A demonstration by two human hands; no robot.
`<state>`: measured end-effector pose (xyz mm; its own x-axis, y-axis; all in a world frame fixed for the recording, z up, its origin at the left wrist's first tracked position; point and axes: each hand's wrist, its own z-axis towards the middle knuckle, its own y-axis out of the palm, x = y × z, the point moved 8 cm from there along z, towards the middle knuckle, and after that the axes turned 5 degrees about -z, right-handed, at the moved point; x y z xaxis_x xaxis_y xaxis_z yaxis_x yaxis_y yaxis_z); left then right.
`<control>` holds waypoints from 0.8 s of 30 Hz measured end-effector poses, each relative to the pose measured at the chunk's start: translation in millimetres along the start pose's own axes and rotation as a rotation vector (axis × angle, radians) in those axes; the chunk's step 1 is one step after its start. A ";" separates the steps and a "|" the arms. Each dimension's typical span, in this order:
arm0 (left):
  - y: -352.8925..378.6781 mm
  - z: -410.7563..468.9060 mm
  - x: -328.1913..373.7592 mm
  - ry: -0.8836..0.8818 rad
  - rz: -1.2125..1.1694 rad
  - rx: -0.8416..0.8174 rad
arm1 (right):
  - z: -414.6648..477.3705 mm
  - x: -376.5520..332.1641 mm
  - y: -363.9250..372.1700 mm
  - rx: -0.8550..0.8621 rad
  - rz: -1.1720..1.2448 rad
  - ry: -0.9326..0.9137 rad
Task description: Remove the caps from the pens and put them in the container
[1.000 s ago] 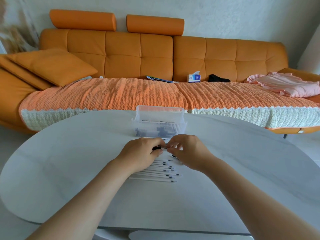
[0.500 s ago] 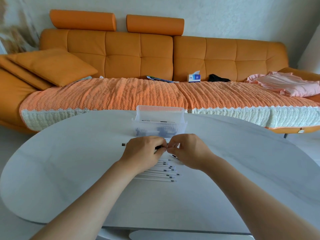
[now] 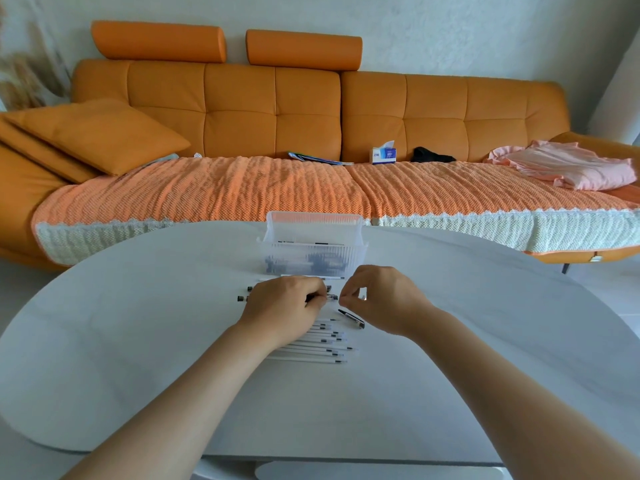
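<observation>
On the white table my left hand (image 3: 285,301) grips a pen (image 3: 330,297) whose tip sticks out to the right and whose black end shows left of my knuckles. My right hand (image 3: 377,296) is a short gap to the right, its thumb and forefinger pinched on a small clear cap (image 3: 362,297). A row of several white uncapped pens (image 3: 322,344) lies under and just in front of my left hand. One dark pen (image 3: 350,318) lies slanted beside my right wrist. The clear ribbed container (image 3: 313,249) stands just behind my hands, with dark pieces in it.
The oval white table (image 3: 138,341) stretches wide on both sides. Behind it runs an orange sofa (image 3: 311,116) with a woven cover, a cushion, a tissue box (image 3: 383,155) and pink cloth (image 3: 571,168).
My hands, joined at the pen a second ago, have drawn apart. My left hand slid left with the pen, and my right hand came away to the right with the cap.
</observation>
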<state>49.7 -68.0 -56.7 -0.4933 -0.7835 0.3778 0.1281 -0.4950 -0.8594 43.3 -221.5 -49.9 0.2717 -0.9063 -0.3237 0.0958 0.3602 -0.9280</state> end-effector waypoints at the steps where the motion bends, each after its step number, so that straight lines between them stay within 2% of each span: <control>1: 0.3 -0.1 0.0 0.002 -0.002 -0.004 | -0.6 0.0 -0.4 -0.004 0.021 -0.002; 9: 2.4 -0.4 6.8 0.051 -0.031 -0.006 | 1.9 -5.8 3.7 -0.010 0.089 -0.021; 16: -9.2 -2.2 18.9 0.184 0.045 0.155 | 5.8 0.9 7.9 -0.041 0.170 0.057; 24: -3.3 -0.3 6.9 0.076 0.017 0.102 | 1.7 12.9 6.9 -0.070 0.135 0.070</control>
<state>45.6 -71.6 -51.4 -0.5540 -0.7632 0.3326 0.2220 -0.5204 -0.8246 49.1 -230.4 -60.1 0.2098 -0.8650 -0.4558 -0.0044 0.4653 -0.8851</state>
